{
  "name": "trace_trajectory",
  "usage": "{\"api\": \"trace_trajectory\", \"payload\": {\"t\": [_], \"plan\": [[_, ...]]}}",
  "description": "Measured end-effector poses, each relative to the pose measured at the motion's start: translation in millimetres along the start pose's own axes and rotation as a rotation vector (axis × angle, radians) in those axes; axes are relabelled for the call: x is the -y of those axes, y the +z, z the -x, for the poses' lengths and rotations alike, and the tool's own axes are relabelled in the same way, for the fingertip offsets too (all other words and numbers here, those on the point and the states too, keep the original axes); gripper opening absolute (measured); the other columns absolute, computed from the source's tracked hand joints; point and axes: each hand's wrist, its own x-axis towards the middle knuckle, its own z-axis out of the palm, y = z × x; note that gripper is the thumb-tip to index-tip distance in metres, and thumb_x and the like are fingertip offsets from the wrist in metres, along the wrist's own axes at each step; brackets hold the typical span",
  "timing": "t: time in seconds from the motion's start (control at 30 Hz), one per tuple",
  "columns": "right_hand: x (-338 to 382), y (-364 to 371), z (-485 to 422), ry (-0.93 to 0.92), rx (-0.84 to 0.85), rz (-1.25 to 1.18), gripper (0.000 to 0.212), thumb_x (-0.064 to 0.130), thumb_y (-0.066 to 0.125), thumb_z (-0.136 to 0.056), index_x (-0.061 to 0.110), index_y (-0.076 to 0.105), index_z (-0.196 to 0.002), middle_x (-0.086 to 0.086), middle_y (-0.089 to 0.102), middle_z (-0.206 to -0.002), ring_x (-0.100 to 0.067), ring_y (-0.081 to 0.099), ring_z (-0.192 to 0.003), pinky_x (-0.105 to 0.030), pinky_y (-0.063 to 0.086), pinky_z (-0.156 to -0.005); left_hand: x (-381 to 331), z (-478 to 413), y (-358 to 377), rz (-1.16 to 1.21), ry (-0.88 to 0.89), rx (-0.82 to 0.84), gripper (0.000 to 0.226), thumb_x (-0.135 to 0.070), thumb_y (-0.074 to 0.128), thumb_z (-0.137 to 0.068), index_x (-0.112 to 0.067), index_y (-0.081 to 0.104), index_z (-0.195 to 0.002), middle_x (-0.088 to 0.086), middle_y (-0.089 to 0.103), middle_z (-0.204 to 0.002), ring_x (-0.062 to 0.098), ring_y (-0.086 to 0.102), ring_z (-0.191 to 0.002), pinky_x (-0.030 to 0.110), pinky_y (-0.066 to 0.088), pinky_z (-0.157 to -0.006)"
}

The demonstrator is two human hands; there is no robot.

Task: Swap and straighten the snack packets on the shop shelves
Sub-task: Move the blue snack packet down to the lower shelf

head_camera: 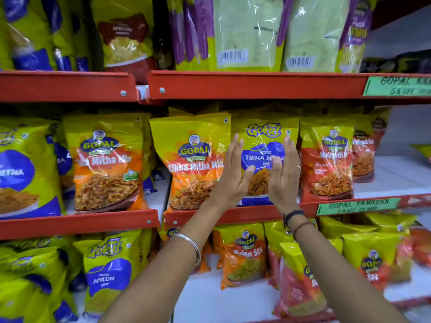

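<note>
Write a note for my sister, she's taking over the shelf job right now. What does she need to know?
Left hand: open, held in front of the blue Gokul Tikha Mix packet, gripping nothing.
Right hand: open, on that packet's other side.
The packet stands upright on the middle shelf, between a Gopal Tikha Mitha Mix packet and a red Gopal packet.
Left: probably square it up, then tidy the leaning packets below.

It was clearly a grocery shop, the snack aisle. Red metal shelves (pixel 256 86) ran in tiers, each packed with rows of branded namkeen packets (pixel 191 159) standing face-out, several copies of each. Green handwritten offer labels (pixel 358 205) were stuck on the shelf edges, and barcodes (pixel 232 56) showed on the top packs.
</note>
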Motion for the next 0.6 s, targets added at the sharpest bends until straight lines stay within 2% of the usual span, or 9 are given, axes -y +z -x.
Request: {"api": "trace_trajectory", "payload": {"t": [0.07,0.13,0.2,0.27,0.33,0.4,0.47,0.5,0.6], "plan": [[-17,-4,4,0.122,-0.014,-0.012,0.056,0.039,0.028,-0.099,0.01,0.03,-0.147,-0.013,0.034,-0.155,-0.023,0.028,-0.146,-0.044,0.025,-0.119,5,4,16,0.0,-0.128,0.044,0.067,-0.026,0.042,-0.099,-0.008,0.003,-0.15,0.01,-0.004,-0.161,0.005,-0.01,-0.147,0.013,-0.004,-0.116],[-35,-3,14,0.236,0.036,-0.017,0.071,0.056,0.023,-0.096,0.008,0.025,-0.149,-0.012,0.028,-0.158,-0.022,0.022,-0.147,-0.042,0.021,-0.121,9,9,35,-0.003,-0.285,0.078,0.071,-0.033,0.042,-0.099,-0.011,-0.002,-0.151,0.006,-0.009,-0.161,0.003,-0.014,-0.145,0.012,-0.007,-0.114],[-50,-2,18,0.335,0.094,-0.028,0.09,0.071,0.018,-0.087,0.009,0.016,-0.152,-0.01,0.019,-0.161,-0.02,0.015,-0.149,-0.036,0.014,-0.12,13,8,48,0.01,-0.413,0.041,0.075,-0.035,0.043,-0.098,-0.007,-0.002,-0.151,0.01,-0.01,-0.161,0.005,-0.013,-0.144,0.023,-0.002,-0.119],[-61,-3,18,0.403,0.165,-0.031,0.093,0.073,0.021,-0.085,0.009,0.01,-0.153,-0.009,0.014,-0.162,-0.02,0.011,-0.15,-0.032,0.01,-0.118,16,5,56,0.043,-0.546,0.027,0.076,-0.034,0.044,-0.098,-0.003,-0.002,-0.15,0.015,-0.008,-0.16,0.01,-0.01,-0.144,0.035,0.004,-0.122],[-70,-5,19,0.479,0.223,-0.056,0.081,0.058,0.032,-0.093,0.008,0.008,-0.153,-0.01,0.013,-0.162,-0.021,0.01,-0.15,-0.035,0.012,-0.121,21,7,63,0.075,-0.633,0.037,0.077,-0.037,0.044,-0.098,-0.004,-0.002,-0.15,0.016,-0.003,-0.161,0.02,-0.004,-0.148,0.037,0.006,-0.12],[-72,-10,18,0.518,0.259,-0.103,0.07,0.044,0.04,-0.098,0.008,0.014,-0.152,-0.003,0.027,-0.158,-0.017,0.025,-0.146,-0.029,0.02,-0.12,26,9,67,0.107,-0.662,0.016,0.077,-0.048,0.046,-0.094,-0.01,0.009,-0.15,0.013,0.017,-0.16,0.023,0.015,-0.147,0.038,0.015,-0.121],[-76,-15,15,0.518,0.266,-0.166,0.053,0.037,0.046,-0.098,0.01,0.035,-0.142,0.013,0.053,-0.132,0.002,0.05,-0.12,-0.004,0.033,-0.1,33,10,66,0.135,-0.677,-0.032,0.072,-0.055,0.05,-0.087,-0.015,0.029,-0.143,0.008,0.046,-0.145,0.022,0.043,-0.134,0.043,0.036,-0.112],[-76,-17,13,0.51,0.256,-0.198,0.045,0.035,0.049,-0.097,0.012,0.044,-0.135,0.017,0.058,-0.117,0.009,0.054,-0.106,-0.001,0.038,-0.087,33,9,64,0.159,-0.68,-0.051,0.065,-0.052,0.053,-0.085,-0.017,0.037,-0.138,0.005,0.055,-0.137,0.019,0.052,-0.125,0.041,0.043,-0.105],[-78,-24,13,0.476,0.214,-0.265,0.041,0.037,0.057,-0.092,0.014,0.055,-0.126,0.016,0.064,-0.104,0.013,0.059,-0.09,-0.014,0.044,-0.078,28,11,59,0.237,-0.641,-0.095,0.05,-0.038,0.061,-0.083,-0.02,0.047,-0.128,-0.002,0.062,-0.121,0.012,0.059,-0.111,0.026,0.045,-0.09]]}}
